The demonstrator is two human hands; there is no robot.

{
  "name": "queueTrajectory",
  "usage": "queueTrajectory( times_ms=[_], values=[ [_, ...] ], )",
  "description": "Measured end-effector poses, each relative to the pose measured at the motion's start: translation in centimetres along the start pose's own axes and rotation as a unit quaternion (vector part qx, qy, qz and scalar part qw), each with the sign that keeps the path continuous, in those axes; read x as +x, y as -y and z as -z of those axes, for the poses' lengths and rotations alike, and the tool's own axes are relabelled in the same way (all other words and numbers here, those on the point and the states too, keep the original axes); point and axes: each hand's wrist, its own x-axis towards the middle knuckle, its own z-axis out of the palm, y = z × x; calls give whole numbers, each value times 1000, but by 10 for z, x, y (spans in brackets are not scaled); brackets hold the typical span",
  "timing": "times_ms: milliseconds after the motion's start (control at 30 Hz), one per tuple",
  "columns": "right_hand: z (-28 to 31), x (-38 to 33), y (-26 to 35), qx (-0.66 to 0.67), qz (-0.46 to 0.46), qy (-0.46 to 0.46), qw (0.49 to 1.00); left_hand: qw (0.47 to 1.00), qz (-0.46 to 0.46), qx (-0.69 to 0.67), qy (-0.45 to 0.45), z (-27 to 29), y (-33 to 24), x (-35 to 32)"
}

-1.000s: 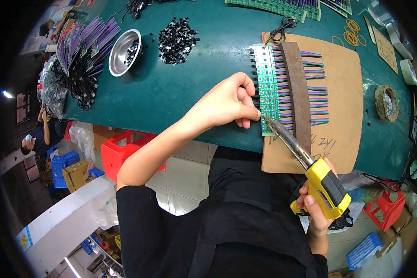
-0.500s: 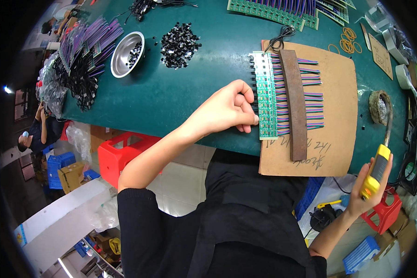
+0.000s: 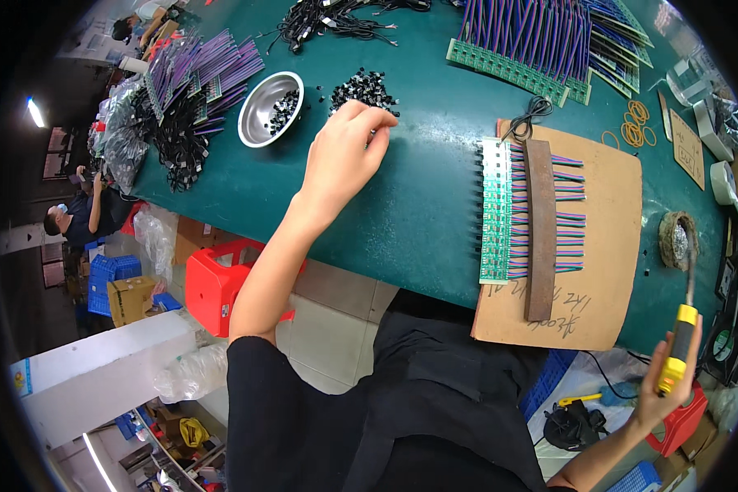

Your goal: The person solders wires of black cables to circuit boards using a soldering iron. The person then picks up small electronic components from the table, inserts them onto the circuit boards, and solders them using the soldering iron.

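While the left hand (image 3: 346, 152) reaches out over the green tabletop (image 3: 418, 205) with fingertips pinched narrow at the edge of a pile of small black components (image 3: 364, 87), the right hand (image 3: 662, 392) is wrapped around the yellow handle of a soldering iron (image 3: 682, 328), its tip resting in a round tip-cleaner pad (image 3: 677, 239). One steel bowl (image 3: 271, 108) holding more black parts sits just left of the pile. One cardboard sheet (image 3: 607, 205) carries one green circuit-board strip (image 3: 494, 211) with coloured wires, pinned under one brown bar (image 3: 541, 230). Nothing lies between the left hand and the pile. More wired boards (image 3: 533, 41) lie at the far edge, several rubber bands (image 3: 635, 127) beside them, and one red stool (image 3: 221, 287) stands below the tabletop
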Motion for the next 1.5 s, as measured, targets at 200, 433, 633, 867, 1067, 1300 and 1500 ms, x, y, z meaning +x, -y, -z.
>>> queueTrajectory(
  times_ms=[200, 433, 633, 867, 1067, 1300, 1500],
  values=[
    [36, 3, 11, 62, -46, -30, 997, 986, 15, 168, -12, -19, 12, 16],
    [-12, -25, 45, 394, -155, 9, 906, 996, 52, -34, 56, -15, -1, 20],
    [-49, -42, 78, 547, -227, 87, 801, 782, 266, -536, 175, -14, -39, -20],
    [-56, -51, 96, 569, -302, 141, 752, 759, 276, -552, 204, -16, -69, -52],
    [-55, -54, 100, 591, -339, 158, 715, 771, 262, -522, 252, -18, -78, -55],
    [-56, -59, 94, 632, -353, 205, 659, 767, 264, -489, 321, -24, -74, -48],
    [-57, -58, 100, 590, -359, 207, 693, 791, 235, -408, 391, -23, -77, -32]
  ],
)
